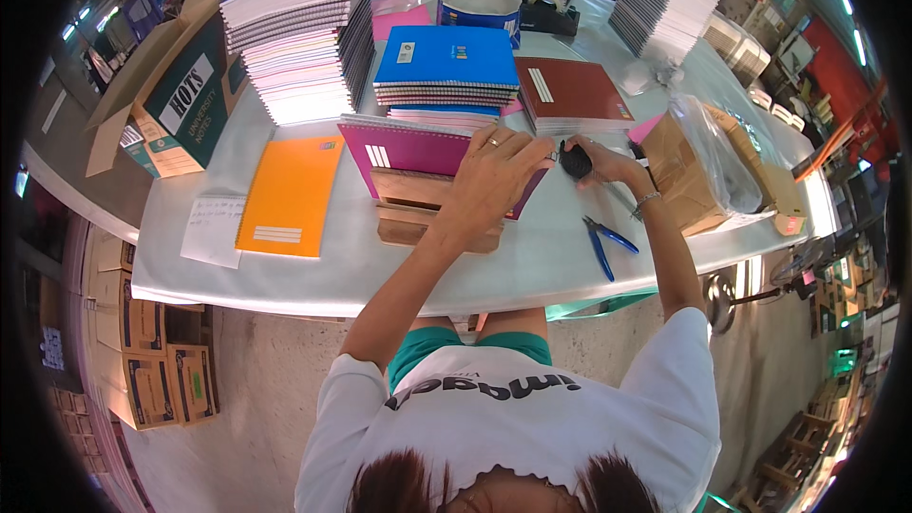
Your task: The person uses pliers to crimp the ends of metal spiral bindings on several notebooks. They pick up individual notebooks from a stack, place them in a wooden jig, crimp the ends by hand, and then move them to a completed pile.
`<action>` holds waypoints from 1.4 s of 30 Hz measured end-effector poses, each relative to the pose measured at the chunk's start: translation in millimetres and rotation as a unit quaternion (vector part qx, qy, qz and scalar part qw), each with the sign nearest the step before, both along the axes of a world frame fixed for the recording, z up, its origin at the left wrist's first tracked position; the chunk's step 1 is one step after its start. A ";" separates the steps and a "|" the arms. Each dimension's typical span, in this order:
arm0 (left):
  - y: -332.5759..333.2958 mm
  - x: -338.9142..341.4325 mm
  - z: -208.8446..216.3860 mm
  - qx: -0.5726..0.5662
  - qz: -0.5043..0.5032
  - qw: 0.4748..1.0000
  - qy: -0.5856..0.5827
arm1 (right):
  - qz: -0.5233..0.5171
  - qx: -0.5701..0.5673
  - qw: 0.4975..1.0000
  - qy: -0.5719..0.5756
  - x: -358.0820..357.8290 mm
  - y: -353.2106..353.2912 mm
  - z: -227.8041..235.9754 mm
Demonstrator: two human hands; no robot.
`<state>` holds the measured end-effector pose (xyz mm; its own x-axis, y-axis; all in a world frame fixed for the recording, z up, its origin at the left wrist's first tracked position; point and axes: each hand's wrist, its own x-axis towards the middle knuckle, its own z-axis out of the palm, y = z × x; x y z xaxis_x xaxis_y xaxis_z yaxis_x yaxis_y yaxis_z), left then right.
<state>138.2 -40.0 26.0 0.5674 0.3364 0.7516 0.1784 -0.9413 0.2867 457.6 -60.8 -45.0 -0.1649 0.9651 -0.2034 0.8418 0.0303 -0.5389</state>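
Both hands engaged at a raised purple notebook

Head view: The purple notebook (418, 154) is at the centre of the frame, standing on edge against a wooden stand (408, 232) on the white counter (532, 275). The left hand (494, 176) crosses its front; the grip is closed on the notebook's upper edge, toward its right end. The right hand (600, 166), just right of centre, has its grip wrapped around a black ribbed bundle (575, 161), close beside the left fingertips.

Blue-handled pliers (599, 252) lie on the counter, right of centre and below the right hand. An orange notebook (290, 195) lies flat at centre left, overlapping a handwritten paper slip (211, 236). Directly behind the purple notebook, at upper centre, is a pile of notebooks topped by a blue cover (446, 57); to its right lies a brown-covered notebook stack (575, 93).

A tall notebook stack (290, 47) rises at upper left, beside a green and brown carton (180, 100). A cardboard box (684, 166) with clear plastic stands at the right.
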 end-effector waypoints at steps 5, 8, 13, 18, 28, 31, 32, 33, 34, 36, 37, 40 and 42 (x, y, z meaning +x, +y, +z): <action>2.6 -1.6 -0.5 0.001 0.006 1.000 -0.006 | 0.009 -0.011 0.998 -0.065 -18.2 -4.9 10.4; 2.3 1.8 1.0 -0.004 -0.002 1.000 0.006 | 0.032 -0.030 0.995 -0.088 -6.5 -5.8 7.7; 3.9 -1.1 2.9 -0.023 0.002 1.000 0.020 | -0.052 -0.115 0.983 0.133 -25.1 -2.4 40.9; 3.8 0.8 4.6 -0.022 0.000 1.000 0.008 | 0.023 -0.047 0.940 0.338 -40.5 -4.4 69.3; 2.6 6.3 6.6 -0.041 0.023 0.997 -0.055 | 0.049 -0.118 0.940 0.315 -72.3 -5.5 101.3; -3.8 -2.1 2.1 0.054 0.205 0.976 -0.044 | 0.092 -0.052 0.895 0.433 -80.5 -9.1 112.6; -3.5 -3.9 0.9 0.043 0.213 0.975 -0.041 | 0.130 -0.044 0.890 0.434 -80.0 -11.1 120.1; -4.6 -6.0 -0.4 0.032 0.221 0.974 -0.037 | 0.166 -0.038 0.884 0.435 -78.6 -14.5 127.8; -5.4 -7.6 -0.9 0.020 0.229 0.973 -0.034 | 0.203 -0.031 0.877 0.435 -77.1 -15.8 131.5; -6.9 -9.7 1.6 0.012 0.212 0.977 -0.029 | 0.189 -0.057 0.963 0.186 -75.0 -4.9 128.5; -7.6 -9.6 2.4 0.008 0.202 0.979 -0.027 | 0.176 -0.070 0.980 0.056 -74.7 1.6 125.8; 1.8 -10.0 2.9 -0.012 0.195 0.980 -0.030 | 0.079 -0.081 0.991 0.076 -87.2 -0.2 127.5; -4.4 -13.0 4.2 -0.036 0.183 0.982 -0.023 | 0.073 -0.092 0.878 0.463 -90.6 -13.9 123.3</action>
